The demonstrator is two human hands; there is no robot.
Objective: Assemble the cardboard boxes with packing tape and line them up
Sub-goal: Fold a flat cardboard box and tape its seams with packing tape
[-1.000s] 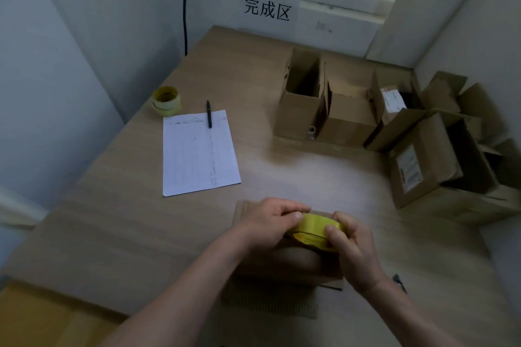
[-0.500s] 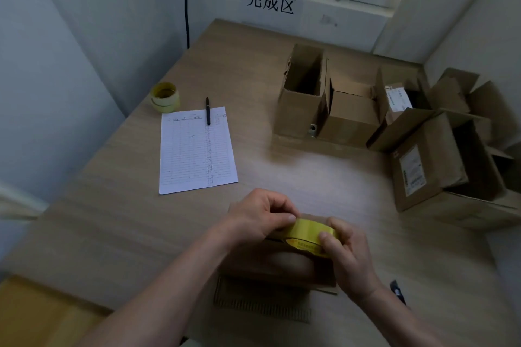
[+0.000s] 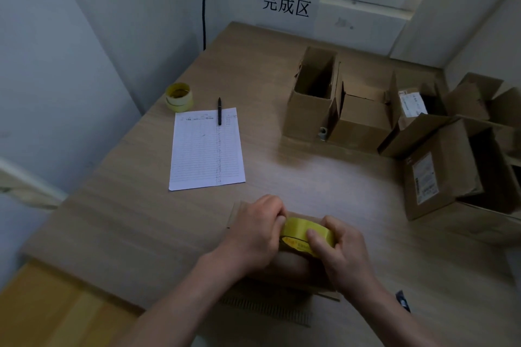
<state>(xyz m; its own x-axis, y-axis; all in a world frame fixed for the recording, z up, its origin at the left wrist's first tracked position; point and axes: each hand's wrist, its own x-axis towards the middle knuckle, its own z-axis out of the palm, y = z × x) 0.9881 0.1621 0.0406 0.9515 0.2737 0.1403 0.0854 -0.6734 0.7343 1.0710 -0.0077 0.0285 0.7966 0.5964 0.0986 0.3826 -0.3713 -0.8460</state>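
Observation:
A yellow roll of packing tape (image 3: 303, 232) is held just above a small cardboard box (image 3: 290, 270) at the near edge of the table. My right hand (image 3: 342, 253) grips the roll from the right. My left hand (image 3: 258, 234) pinches at the roll's left side, fingers closed on its rim or tape end. Most of the box is hidden under my hands. Several open cardboard boxes stand in a row at the far right, starting with a tall one (image 3: 310, 98) and a lower one (image 3: 363, 118).
A lined sheet of paper (image 3: 205, 149) with a black pen (image 3: 219, 111) lies left of centre. A second yellow tape roll (image 3: 179, 97) sits near the left wall. Larger labelled boxes (image 3: 445, 169) crowd the right side. A dark small object (image 3: 403, 300) lies near my right forearm.
Both hands stay on the tape roll over the box; the fingers shifted slightly around the roll. The head view has tilted a little.

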